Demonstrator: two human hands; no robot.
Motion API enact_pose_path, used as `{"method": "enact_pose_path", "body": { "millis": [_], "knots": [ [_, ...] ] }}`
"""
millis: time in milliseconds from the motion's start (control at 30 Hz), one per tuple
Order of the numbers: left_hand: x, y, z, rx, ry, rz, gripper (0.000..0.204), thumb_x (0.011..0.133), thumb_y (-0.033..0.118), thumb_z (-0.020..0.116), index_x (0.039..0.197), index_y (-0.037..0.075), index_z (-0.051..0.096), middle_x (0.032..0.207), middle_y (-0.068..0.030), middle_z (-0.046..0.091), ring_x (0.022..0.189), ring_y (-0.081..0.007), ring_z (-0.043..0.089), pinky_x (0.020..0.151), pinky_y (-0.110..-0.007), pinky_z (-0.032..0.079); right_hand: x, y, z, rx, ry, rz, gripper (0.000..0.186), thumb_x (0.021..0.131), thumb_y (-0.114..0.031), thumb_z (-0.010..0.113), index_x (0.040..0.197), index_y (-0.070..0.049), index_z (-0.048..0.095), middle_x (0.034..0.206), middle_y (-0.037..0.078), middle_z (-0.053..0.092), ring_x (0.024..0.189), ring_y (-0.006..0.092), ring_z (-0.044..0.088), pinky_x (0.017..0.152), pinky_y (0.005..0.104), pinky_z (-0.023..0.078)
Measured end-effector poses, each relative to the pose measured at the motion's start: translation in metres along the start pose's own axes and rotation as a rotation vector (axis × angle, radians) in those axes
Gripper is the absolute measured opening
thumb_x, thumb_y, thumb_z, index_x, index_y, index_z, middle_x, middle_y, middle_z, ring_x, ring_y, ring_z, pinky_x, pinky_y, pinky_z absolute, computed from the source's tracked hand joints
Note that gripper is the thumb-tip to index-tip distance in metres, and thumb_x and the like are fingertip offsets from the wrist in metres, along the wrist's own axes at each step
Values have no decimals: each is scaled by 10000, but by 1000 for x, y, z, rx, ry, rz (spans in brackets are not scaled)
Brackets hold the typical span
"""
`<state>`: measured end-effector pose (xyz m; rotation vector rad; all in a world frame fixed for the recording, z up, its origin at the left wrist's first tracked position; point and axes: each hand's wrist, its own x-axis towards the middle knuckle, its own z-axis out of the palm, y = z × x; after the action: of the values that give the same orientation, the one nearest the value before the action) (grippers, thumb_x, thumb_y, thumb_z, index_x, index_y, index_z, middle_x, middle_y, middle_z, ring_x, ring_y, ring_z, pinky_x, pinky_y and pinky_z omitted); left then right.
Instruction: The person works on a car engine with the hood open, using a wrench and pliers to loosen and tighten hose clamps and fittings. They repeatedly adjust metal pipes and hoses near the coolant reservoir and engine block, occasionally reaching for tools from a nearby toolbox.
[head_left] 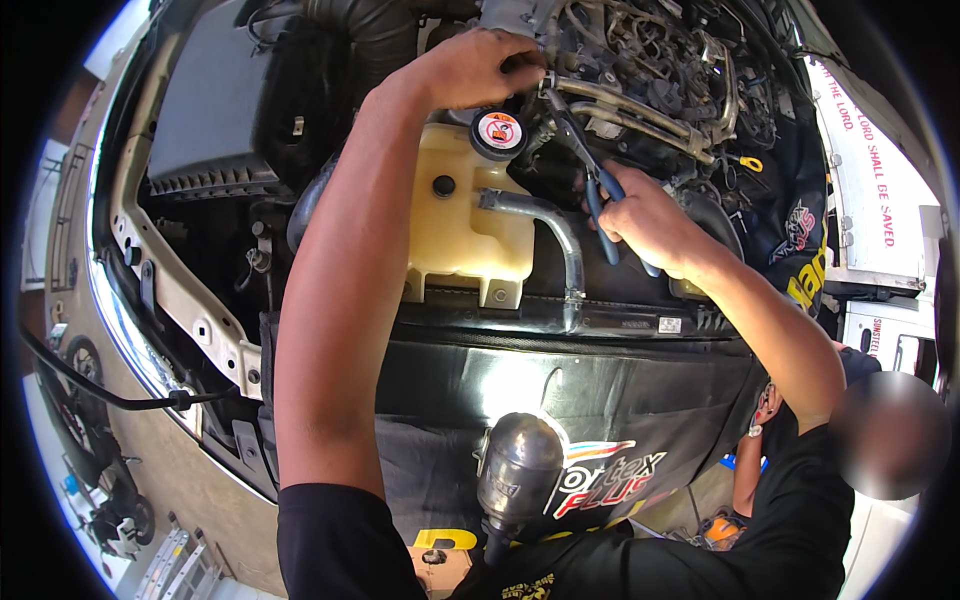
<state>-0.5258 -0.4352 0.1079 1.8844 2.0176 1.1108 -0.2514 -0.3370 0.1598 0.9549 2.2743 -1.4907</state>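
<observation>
In an open engine bay, my left hand (pixel 487 70) has its fingers curled at the end of a metal pipe (pixel 590 92); what they grip is hidden. My right hand (pixel 640 220) holds pliers (pixel 574 130) with blue handles, their jaws at that pipe end beside my left fingers. Just below is a cream plastic reservoir (pixel 465 240) with a black cap (pixel 498 134) and a clear hose (pixel 545 220) curving down from its side.
A black cover (pixel 420 380) drapes the car's front, with a dark metal cylinder (pixel 515 480) before it. Another person (pixel 745 480) is low at my right. A motorbike (pixel 95 430) and ladder (pixel 170 560) stand left. A black air box (pixel 220 100) fills the bay's left.
</observation>
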Motion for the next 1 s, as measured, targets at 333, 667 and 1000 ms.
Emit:
{"method": "enact_pose_path", "body": {
  "millis": [333,667,1000],
  "knots": [
    [1,2,-2,-52,-34,13,330,1031,313,680,1230,49,690,1137,-159,767,1080,-340,720,971,-433,541,-1,-5,-5,47,-70,44,489,806,19,526,1291,16,594,960,49,595,794,120,508,680,261,395],
    [2,2,-5,-89,-75,-34,314,1039,314,671,1237,70,679,1173,-139,760,1118,-308,710,992,-420,531,-6,-18,-13,159,-105,79,404,848,-15,572,1247,32,615,924,48,619,777,100,516,717,251,412],
    [-4,5,-4,-81,-83,-95,321,1059,359,640,1250,101,667,1192,-146,749,1126,-339,699,999,-437,517,-3,-11,-3,39,-64,77,414,815,-5,532,1221,-6,614,909,27,586,758,105,476,662,256,367]
  ]
}}
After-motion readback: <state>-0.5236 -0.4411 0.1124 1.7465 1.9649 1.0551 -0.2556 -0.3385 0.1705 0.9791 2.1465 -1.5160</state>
